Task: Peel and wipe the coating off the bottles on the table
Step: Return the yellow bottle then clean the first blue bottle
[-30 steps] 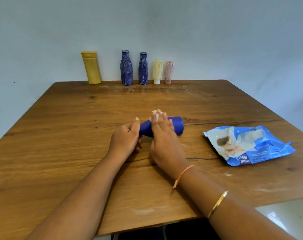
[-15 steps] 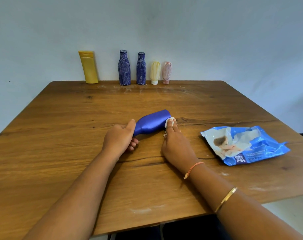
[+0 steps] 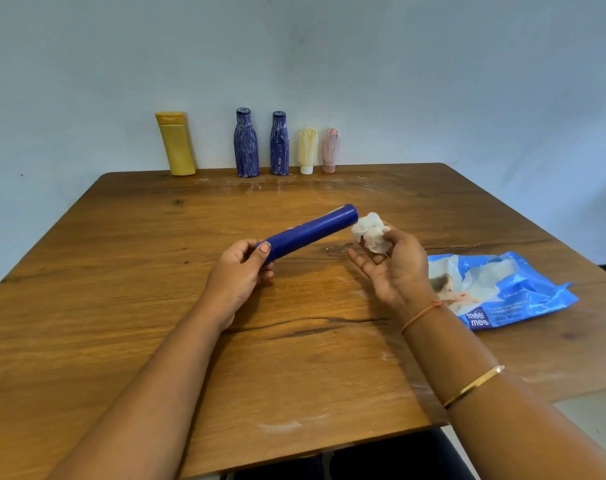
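My left hand (image 3: 237,271) has its fingers curled around the narrow end of the blue bottle (image 3: 308,233), with the thumb lying on top. It holds the bottle lifted above the table (image 3: 121,271), slanted so that the flat base points up and away to the right. My right hand (image 3: 395,268) is turned palm up. Its thumb and first fingers pinch a crumpled white wipe (image 3: 369,232), and the other fingers are stretched out loosely. The wipe is just beside the base of the bottle; whether it touches, I cannot tell. To do this step well, I think I should grip the neck firmly so the bottle does not slip. Then I should turn it slowly and rub a clean fold of the wipe over any film that remains, especially around the base edge. The side I see looks clean, but the under side is hidden, and the cap is covered inside my left fist. The wipe hides my right fingertips, and my right wrist covers one corner of the wipes pack (image 3: 502,289). By the wall stands a row of bottles (image 3: 279,143); several look streaked with white, but they are too small to judge.
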A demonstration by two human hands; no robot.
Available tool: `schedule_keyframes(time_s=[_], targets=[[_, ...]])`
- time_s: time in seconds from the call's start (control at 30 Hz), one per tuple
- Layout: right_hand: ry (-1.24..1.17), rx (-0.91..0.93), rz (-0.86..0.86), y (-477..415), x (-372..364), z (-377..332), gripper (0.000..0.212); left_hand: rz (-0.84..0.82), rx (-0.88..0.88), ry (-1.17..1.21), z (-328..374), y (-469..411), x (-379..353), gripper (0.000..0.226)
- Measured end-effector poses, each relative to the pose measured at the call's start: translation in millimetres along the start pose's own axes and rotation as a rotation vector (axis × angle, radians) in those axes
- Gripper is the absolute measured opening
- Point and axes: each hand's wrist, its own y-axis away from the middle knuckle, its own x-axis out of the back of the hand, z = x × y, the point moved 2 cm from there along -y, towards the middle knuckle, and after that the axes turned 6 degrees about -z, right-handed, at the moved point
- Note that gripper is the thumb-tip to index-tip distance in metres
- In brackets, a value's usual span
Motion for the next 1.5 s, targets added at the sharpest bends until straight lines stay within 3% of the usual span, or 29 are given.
schedule_keyframes(time_s=[0.17,0.37,0.53,0.67,0.8,0.97,1.13,1.23,1.33,1.5], targets=[[0.036,-0.114,-0.182,7,-4,0,0.023,-0.04,-0.124,-0.169,0,2,1,0.019],[0.176,-0.036,-0.181,10,-7,8,0.017,-0.054,-0.288,-0.379,-3,2,0,0.027],[0.324,0.038,-0.183,20,-14,12,0.027,0.127,-0.467,-0.853,-1,8,-8,0.045],[0.313,0.114,-0.123,32,-27,24,0.03,0.241,-0.736,-1.015,7,24,-35,0.046],[0.377,0.184,-0.15,49,-32,29,0.027,0.289,-0.868,-0.918,12,31,-49,0.047],[0.283,0.189,-0.3,67,-31,15,0.02,0.396,-0.854,-0.758,18,33,-45,0.045],[0.463,0.416,-0.136,62,-22,-9,0.023,0.423,-0.808,-0.593,22,38,-48,0.039],[0.683,0.739,-0.178,70,-26,-17,0.025,0.423,-0.767,-0.521,22,41,-52,0.041],[1.043,1.095,-0.345,84,-33,-10,0.035,0.414,-0.738,-0.476,24,44,-54,0.039],[1.56,1.264,-0.497,85,-36,9,0.049,0.362,-0.691,-0.369,29,47,-53,0.03]])
